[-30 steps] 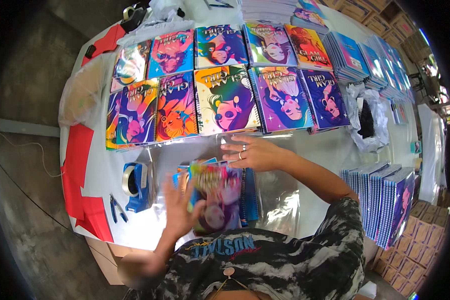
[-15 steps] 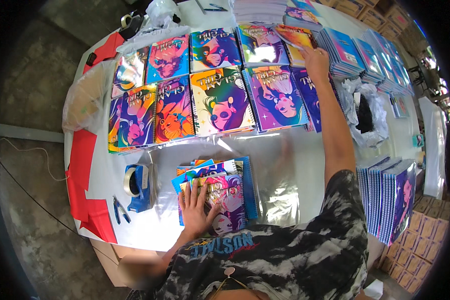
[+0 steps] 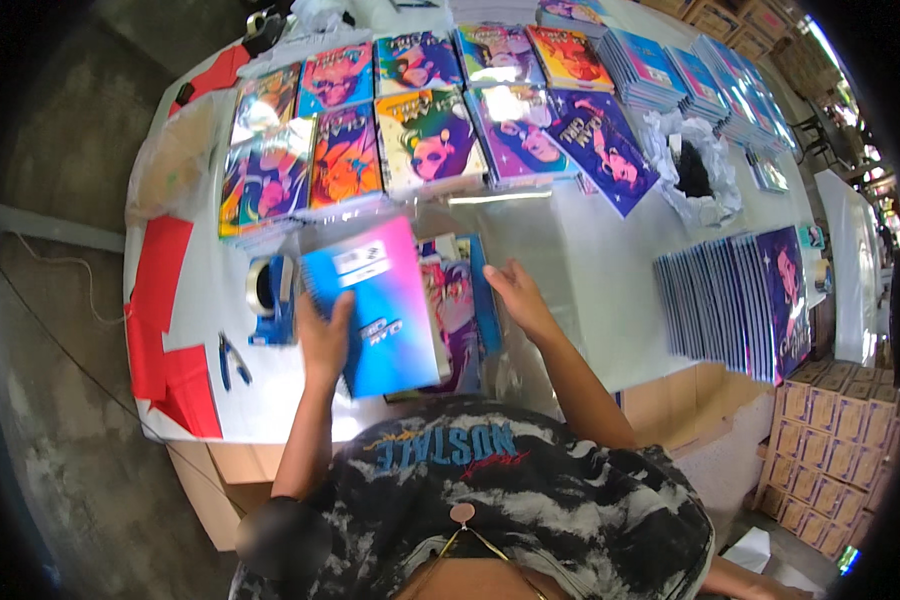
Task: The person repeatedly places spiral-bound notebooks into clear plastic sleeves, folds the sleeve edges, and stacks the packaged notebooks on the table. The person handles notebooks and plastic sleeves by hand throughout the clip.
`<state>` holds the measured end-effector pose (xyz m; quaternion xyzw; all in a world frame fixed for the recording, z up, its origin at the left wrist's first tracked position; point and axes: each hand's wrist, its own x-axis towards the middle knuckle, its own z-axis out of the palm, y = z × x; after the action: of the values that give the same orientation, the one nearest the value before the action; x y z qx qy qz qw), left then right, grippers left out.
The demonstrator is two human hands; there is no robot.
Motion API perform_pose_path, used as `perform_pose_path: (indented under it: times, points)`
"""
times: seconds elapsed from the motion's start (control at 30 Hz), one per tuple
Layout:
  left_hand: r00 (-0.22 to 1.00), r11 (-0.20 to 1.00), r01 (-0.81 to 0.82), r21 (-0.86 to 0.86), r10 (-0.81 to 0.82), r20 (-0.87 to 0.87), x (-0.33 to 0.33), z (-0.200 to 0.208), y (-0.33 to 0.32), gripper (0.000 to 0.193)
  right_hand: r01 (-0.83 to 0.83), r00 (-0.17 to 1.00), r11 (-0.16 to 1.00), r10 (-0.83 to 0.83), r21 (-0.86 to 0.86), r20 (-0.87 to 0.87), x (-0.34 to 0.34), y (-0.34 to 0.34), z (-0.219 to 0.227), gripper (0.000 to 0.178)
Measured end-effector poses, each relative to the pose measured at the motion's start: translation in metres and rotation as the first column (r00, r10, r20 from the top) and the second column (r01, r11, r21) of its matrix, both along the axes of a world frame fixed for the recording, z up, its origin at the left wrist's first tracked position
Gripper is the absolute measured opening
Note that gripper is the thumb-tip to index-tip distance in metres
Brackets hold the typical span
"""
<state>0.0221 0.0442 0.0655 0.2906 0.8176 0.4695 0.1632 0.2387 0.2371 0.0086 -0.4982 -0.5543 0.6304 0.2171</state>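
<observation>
My left hand [image 3: 325,338] grips the left edge of a spiral notebook [image 3: 390,290], its blue-to-pink back cover facing up with a white label. It is held tilted above a small pile of notebooks [image 3: 458,345] near the table's front edge. On the pile's right side, my right hand [image 3: 522,302] is beside a blue notebook edge [image 3: 485,295], thumb and fingers apart; nothing shows in it. Beyond the pile, notebooks with illustrated covers [image 3: 428,140] lie in two rows. A dark purple notebook [image 3: 605,150] lies slanted at the near row's right end.
Left of the pile are a blue tape dispenser [image 3: 272,300] and blue-handled cutters [image 3: 232,362]. A notebook stack [image 3: 720,305] stands at the right, with a crumpled plastic bag [image 3: 705,190] behind it. Blue notebook stacks [image 3: 650,75] are at the far right. Red sheets [image 3: 160,300] line the left edge.
My right hand has come back from the far row to the near pile. My left hand now holds up a notebook instead of lying flat on the pile. The view has shifted.
</observation>
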Motion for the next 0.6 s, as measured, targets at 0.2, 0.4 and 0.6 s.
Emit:
perform_pose_path:
  times: [0.2, 0.4, 0.6]
  points:
    - [0.999, 0.936, 0.002, -0.352, 0.015, 0.045, 0.028, -0.067, -0.001, 0.098, -0.320, 0.943, 0.862, 0.252, -0.394, -0.216, -0.013, 0.003, -0.001, 0.055]
    - [0.977, 0.994, 0.014, -0.112, 0.011, 0.213, 0.060, -0.049, 0.006, 0.098, -0.265, 0.937, 0.925, 0.180, -0.271, -0.300, -0.017, -0.044, 0.021, 0.043]
    - [0.842, 0.828, 0.115, 0.549, -0.375, 0.389, 0.051, 0.003, -0.047, 0.119, -0.328, 0.808, 0.910, 0.410, 0.254, -0.424, 0.038, -0.080, 0.074, 0.072]
